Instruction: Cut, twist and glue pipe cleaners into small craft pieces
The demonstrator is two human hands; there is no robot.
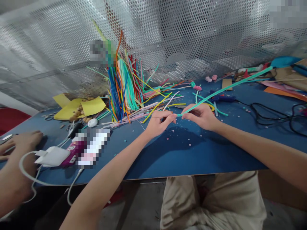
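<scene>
A length of mint-green pipe cleaner (pixel 230 88) is held in front of the person, above the blue table (pixel 153 163). The left hand (pixel 161 123) pinches one end of it between thumb and fingers. The right hand (pixel 200 116) grips it just beside that point, fingertips close to the left hand's. From there the fuzzy strands slant up and to the right, their far end over the clutter at the back. A thin dark strand crosses the left hand's fingers; what it is cannot be told.

Behind the left hand, a thick bundle of coloured pipe cleaners (pixel 127 86) stands upright against a perforated metal screen (pixel 189 35), with loose ones scattered at its foot. Behind the right hand lie a pink-and-green twisted piece (pixel 197 88) and a dark blue glue gun (pixel 223 97), near a tangled black cord (pixel 263 111). An orange sheet (pixel 286 93) lies farther right.

To the left are yellow sheets (pixel 69 109) with small brown balls, a blurred phone (pixel 94 148), a purple power strip (pixel 74 153) and a white charger (pixel 55 156). Another person's hand (pixel 27 140) rests at the table's far left; its grasp cannot be told.
</scene>
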